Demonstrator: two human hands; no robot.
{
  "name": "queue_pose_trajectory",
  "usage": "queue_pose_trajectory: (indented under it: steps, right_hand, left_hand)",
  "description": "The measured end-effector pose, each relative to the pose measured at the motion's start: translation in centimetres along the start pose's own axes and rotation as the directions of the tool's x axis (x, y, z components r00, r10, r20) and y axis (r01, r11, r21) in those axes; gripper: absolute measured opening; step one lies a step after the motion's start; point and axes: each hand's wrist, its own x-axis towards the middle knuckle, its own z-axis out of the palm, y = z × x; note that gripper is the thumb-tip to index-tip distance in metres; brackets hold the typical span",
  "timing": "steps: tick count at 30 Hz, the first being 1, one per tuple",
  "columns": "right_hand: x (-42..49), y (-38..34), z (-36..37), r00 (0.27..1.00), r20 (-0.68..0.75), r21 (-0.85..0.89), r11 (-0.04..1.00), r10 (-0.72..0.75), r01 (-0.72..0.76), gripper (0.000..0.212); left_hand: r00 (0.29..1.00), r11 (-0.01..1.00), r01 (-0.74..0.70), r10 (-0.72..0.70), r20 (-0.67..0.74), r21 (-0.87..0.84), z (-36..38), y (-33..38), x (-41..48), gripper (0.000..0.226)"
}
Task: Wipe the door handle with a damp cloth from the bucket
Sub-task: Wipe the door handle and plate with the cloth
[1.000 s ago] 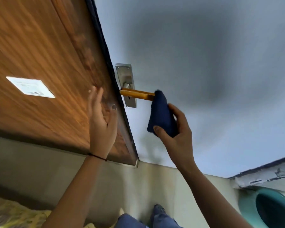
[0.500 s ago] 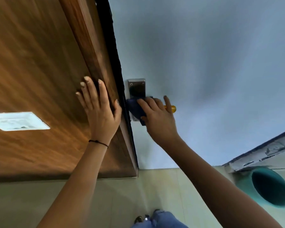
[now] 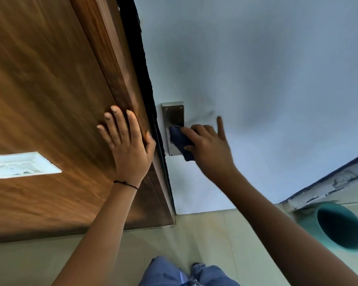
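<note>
Cloth (image 3: 181,142), dark blue, soft, bunched under right hand (image 3: 210,149) fingers, gripped against rectangular brushed-metal handle plate (image 3: 172,117). Left hand (image 3: 128,144) flat, fingers spread, holding nothing, on wood-grain door (image 3: 50,89). Round teal bucket (image 3: 339,228) well apart.

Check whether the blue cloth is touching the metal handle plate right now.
Touching. In the head view the right hand presses the blue cloth flat against the lower part of the metal plate, with no gap visible between them.
</note>
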Motion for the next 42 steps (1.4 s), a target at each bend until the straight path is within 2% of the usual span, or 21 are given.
queue_pose_trajectory:
  steps: [5,8,10,12,15,18,21,25,27,28,29,32,34,35,37,39,42]
  right_hand:
    - [-2.2,3.9,-1.5,0.982,0.033,-0.029,0.982,0.187,-0.186,0.037]
    - [-2.3,2.8,-0.8,0.959,0.007,0.001,0.959,0.282,-0.282,0.029]
    - [-1.5,0.8,0.2,0.963,-0.064,-0.034,0.964,0.261,-0.263,0.024]
    - [-0.5,-2.0,1.3,0.978,-0.043,-0.040,0.978,0.204,-0.206,0.038]
    - [0.3,-5.8,2.0,0.979,-0.018,-0.056,0.977,0.203,-0.204,0.053]
    - [-0.2,-6.0,2.1,0.976,-0.031,-0.102,0.971,0.215,-0.218,0.054]
    - [-0.8,-3.6,1.3,0.967,0.018,-0.131,0.959,0.255,-0.250,0.049]
    - [-1.5,0.2,-0.4,0.922,0.110,-0.053,0.928,0.371,-0.368,0.041]
    - [-1.6,1.8,-1.0,0.892,0.170,0.081,0.896,0.418,-0.436,0.040]
    - [-1.7,2.3,-1.2,0.872,0.202,0.211,0.849,0.446,-0.484,0.039]
    - [-1.9,2.5,-1.4,0.843,0.236,0.364,0.760,0.483,-0.538,0.038]
    - [-2.9,1.7,-0.8,0.755,0.299,0.708,0.395,0.583,-0.586,0.032]
    - [-3.2,-0.1,0.9,0.672,0.280,0.869,0.116,0.686,-0.480,0.029]
    - [-3.1,-1.3,2.0,0.618,0.305,0.926,-0.074,0.724,-0.370,0.030]
    - [-2.4,-4.2,4.1,0.566,0.390,0.918,-0.353,0.726,-0.181,0.036]
    - [-1.3,-7.3,5.4,0.569,0.482,0.851,-0.511,0.666,-0.122,0.035]
    - [-0.3,-10.3,7.0,0.519,0.588,0.745,-0.666,0.620,-0.048,0.043]
  left_hand:
    - [0.997,0.997,-0.067,0.068,0.025,-0.045,-0.2,-0.8,-0.1,0.083]
    - [0.987,0.987,-0.143,0.148,0.068,-0.078,-0.6,-1.6,-0.2,0.083]
    - [0.976,0.977,-0.194,0.202,0.081,-0.092,-0.7,-2.1,-0.3,0.082]
    - [0.965,0.965,-0.232,0.244,0.092,-0.119,-0.9,-2.6,-0.4,0.082]
    - [0.954,0.953,-0.261,0.278,0.109,-0.151,-1.1,-2.8,-0.5,0.084]
    - [0.952,0.945,-0.272,0.291,0.091,-0.179,-1.2,-2.9,-0.6,0.084]
    - [0.955,0.942,-0.258,0.283,0.092,-0.216,-1.2,-3.1,-0.7,0.085]
    - [0.957,0.949,-0.239,0.265,0.114,-0.205,-1.2,-3.0,-0.6,0.085]
    - [0.955,0.948,-0.245,0.272,0.121,-0.201,-1.3,-3.1,-0.5,0.084]
    - [0.952,0.946,-0.253,0.281,0.124,-0.201,-1.3,-3.1,-0.5,0.084]
    - [0.949,0.945,-0.260,0.288,0.126,-0.199,-1.2,-3.2,-0.6,0.085]
    - [0.948,0.951,-0.258,0.282,0.144,-0.169,-1.1,-3.1,-0.6,0.086]
    - [0.948,0.957,-0.255,0.275,0.159,-0.136,-1.1,-2.9,-0.7,0.083]
    - [0.949,0.959,-0.252,0.271,0.159,-0.129,-1.1,-2.9,-0.7,0.079]
    - [0.951,0.960,-0.246,0.265,0.158,-0.132,-1.1,-2.8,-0.7,0.072]
    - [0.950,0.960,-0.241,0.264,0.165,-0.143,-1.1,-2.8,-0.6,0.074]
    - [0.949,0.955,-0.222,0.258,0.183,-0.195,-1.4,-2.9,-0.5,0.083]
